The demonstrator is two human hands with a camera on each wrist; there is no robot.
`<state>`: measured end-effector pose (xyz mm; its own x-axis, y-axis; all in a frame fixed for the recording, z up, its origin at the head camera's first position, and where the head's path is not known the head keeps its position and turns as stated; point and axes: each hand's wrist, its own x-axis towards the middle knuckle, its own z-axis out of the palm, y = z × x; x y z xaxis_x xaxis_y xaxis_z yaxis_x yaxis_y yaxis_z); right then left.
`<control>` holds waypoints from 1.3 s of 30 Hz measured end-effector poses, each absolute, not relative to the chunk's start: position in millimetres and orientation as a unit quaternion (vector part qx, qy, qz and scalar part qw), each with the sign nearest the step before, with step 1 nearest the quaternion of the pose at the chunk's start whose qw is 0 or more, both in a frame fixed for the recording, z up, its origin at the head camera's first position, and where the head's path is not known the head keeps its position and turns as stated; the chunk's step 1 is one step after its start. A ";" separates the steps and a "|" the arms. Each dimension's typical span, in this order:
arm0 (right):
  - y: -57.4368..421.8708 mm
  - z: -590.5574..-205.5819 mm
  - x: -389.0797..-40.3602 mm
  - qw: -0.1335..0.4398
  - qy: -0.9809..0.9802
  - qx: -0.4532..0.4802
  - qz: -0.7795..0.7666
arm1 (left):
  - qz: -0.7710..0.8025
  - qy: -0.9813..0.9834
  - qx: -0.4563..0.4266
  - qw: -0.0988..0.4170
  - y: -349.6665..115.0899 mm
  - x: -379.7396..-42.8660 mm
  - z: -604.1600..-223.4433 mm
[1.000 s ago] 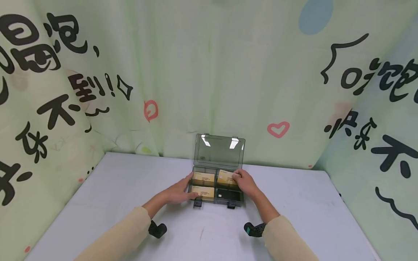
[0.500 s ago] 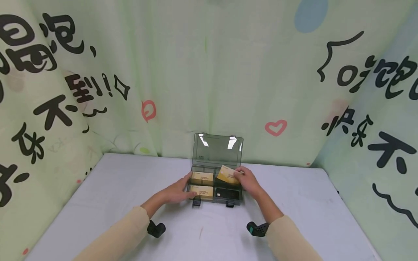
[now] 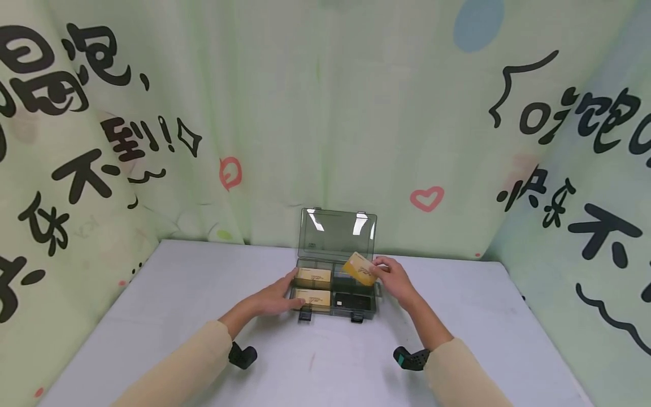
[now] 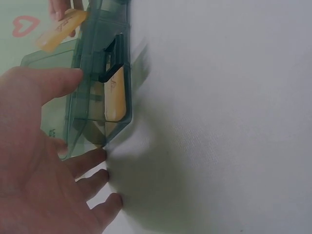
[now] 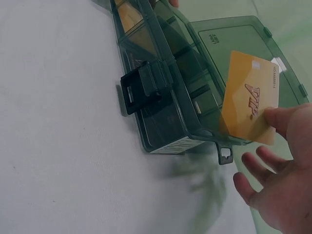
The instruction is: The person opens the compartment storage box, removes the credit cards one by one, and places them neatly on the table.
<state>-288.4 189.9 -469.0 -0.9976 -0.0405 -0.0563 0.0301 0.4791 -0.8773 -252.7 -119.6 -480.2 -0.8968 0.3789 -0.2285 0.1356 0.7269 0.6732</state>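
Note:
A smoky clear plastic storage box (image 3: 331, 313) with four compartments lies on the table, its lid (image 3: 337, 234) raised at the back. My right hand (image 3: 398, 281) pinches a gold card printed "VIP" (image 5: 251, 97) between thumb and fingers, tilted above the back right compartment. That compartment shows dark inside. My left hand (image 3: 274, 297) rests at the box's left side, thumb by the front left corner and fingers along the edge. Yellow cards fill the back left (image 3: 313, 275) and front left (image 3: 312, 298) compartments. Something black with a small white square (image 3: 353, 302) lies front right.
Two dark latches hang from the box's front, one left (image 3: 304, 314) and one right (image 3: 357, 317). The white-covered table (image 3: 203, 271) spreads around the box. A pale green curtain (image 3: 274, 113) with black lettering surrounds the table's back and sides.
My right hand has lifted the gold card up out of the back right compartment, tilting it and shifting slightly right. The left hand has stayed at the box's left side.

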 end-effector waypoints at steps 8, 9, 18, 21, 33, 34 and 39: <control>201.8 -467.3 -283.5 0.028 0.861 -0.029 -0.507 | 0.343 0.912 0.135 0.181 -119.2 -251.3 -479.9; 202.6 -467.0 -282.9 0.025 0.858 -0.035 -0.512 | 0.342 0.912 0.134 0.182 -119.1 -251.0 -479.6; 203.7 -467.4 -284.0 0.038 0.848 -0.013 -0.528 | 0.340 0.913 0.133 0.182 -118.2 -250.9 -479.1; 204.5 -466.7 -283.5 0.034 0.850 -0.015 -0.526 | 0.342 0.912 0.133 0.182 -118.2 -250.8 -479.0; 213.0 -463.5 -278.5 0.019 0.838 -0.028 -0.545 | 0.340 0.913 0.136 0.179 -118.9 -250.9 -480.5; 213.8 -463.7 -278.5 0.019 0.837 -0.026 -0.546 | 0.339 0.914 0.136 0.178 -118.8 -250.9 -480.4; 219.3 -466.0 -278.4 0.020 0.838 -0.020 -0.545 | 0.338 0.914 0.139 0.178 -119.0 -250.9 -480.2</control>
